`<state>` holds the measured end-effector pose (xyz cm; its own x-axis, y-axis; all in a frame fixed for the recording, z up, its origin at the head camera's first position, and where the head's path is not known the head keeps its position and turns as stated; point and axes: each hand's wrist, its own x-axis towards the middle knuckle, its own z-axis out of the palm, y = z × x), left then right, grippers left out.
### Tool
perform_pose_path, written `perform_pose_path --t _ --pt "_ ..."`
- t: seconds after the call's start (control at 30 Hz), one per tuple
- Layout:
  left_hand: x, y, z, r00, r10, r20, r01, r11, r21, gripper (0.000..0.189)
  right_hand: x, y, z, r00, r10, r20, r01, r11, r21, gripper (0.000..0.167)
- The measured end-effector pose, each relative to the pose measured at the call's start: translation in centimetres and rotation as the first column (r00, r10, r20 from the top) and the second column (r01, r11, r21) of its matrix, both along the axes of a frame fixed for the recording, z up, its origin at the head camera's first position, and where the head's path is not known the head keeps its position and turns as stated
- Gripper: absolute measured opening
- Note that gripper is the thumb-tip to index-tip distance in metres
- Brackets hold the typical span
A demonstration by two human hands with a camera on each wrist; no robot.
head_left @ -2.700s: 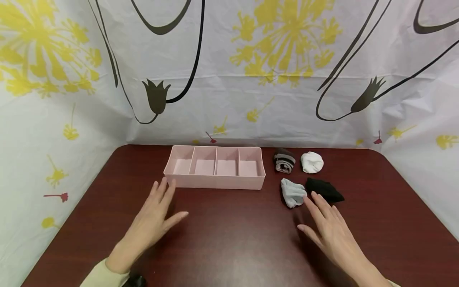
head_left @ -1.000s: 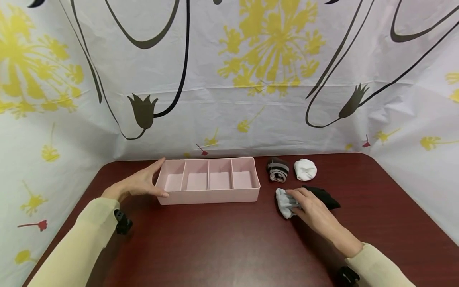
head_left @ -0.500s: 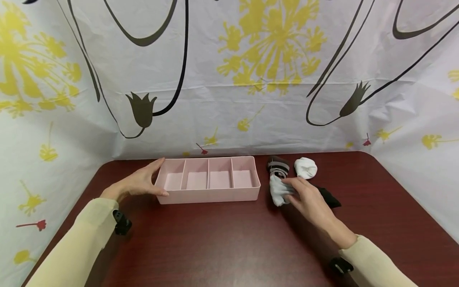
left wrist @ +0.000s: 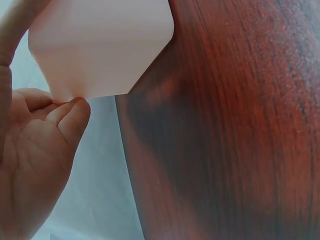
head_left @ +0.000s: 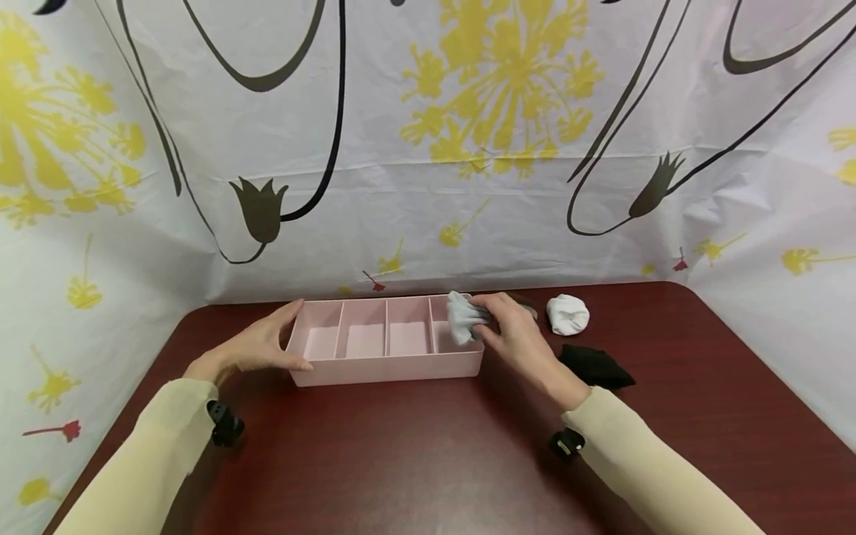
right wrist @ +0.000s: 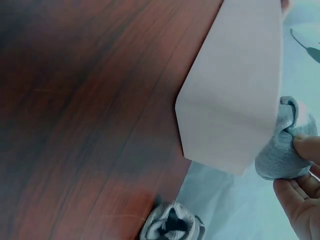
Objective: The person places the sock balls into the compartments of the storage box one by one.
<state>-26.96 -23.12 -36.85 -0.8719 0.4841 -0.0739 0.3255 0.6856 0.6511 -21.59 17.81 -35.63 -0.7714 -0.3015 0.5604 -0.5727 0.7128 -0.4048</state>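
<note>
A pink divided organizer box [head_left: 386, 368] with several compartments in a row stands at the back of the table. My left hand [head_left: 259, 343] grips its left end, thumb at the front and fingers round the back corner; in the left wrist view the fingertips [left wrist: 75, 117] press the box's end wall. My right hand [head_left: 524, 342] pinches a rolled light grey sock [head_left: 463, 318] between thumb and fingers, over the rightmost compartment. In the right wrist view this grey sock [right wrist: 282, 150] is just beyond the box's rim.
Right of the box lie a rolled white sock [head_left: 568, 315], a black sock [head_left: 595, 366] and a rolled striped sock [right wrist: 172, 222], mostly hidden behind my right hand in the head view. A patterned cloth [head_left: 374, 186] hangs behind the dark red table [head_left: 374, 461].
My left hand has reached the box's left end and now holds it. My right hand has taken the grey sock off the table and carried it left to over the box.
</note>
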Motion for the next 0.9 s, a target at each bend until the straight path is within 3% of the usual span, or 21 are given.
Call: perform_pose_path --t 0.23,0.47,0.6,0.9 --pt "-0.2 0.2 0.3 0.998 -0.033 -0.045 0.03 0.998 -0.05 0.118 -1.0 -1.2 -0.2 0.999 0.04 -0.036 -0.034 0.987 0.157 0.037" --pt "-0.2 0.2 0.4 0.996 -0.046 -0.072 0.04 0.996 -0.082 0.118 -1.8 -2.3 -0.2 0.996 0.086 -0.037 -0.07 0.945 0.32 0.033" --pt "0.0 0.1 0.3 0.996 -0.046 -0.073 0.04 0.996 -0.083 0.118 -2.0 -3.0 -0.3 0.998 0.055 0.005 -0.052 0.905 0.423 0.031" --pt "0.3 0.2 0.3 0.992 -0.073 -0.098 0.066 0.995 -0.078 0.119 -2.5 -4.2 -0.4 1.0 -0.013 0.017 0.0 0.791 0.612 0.018"
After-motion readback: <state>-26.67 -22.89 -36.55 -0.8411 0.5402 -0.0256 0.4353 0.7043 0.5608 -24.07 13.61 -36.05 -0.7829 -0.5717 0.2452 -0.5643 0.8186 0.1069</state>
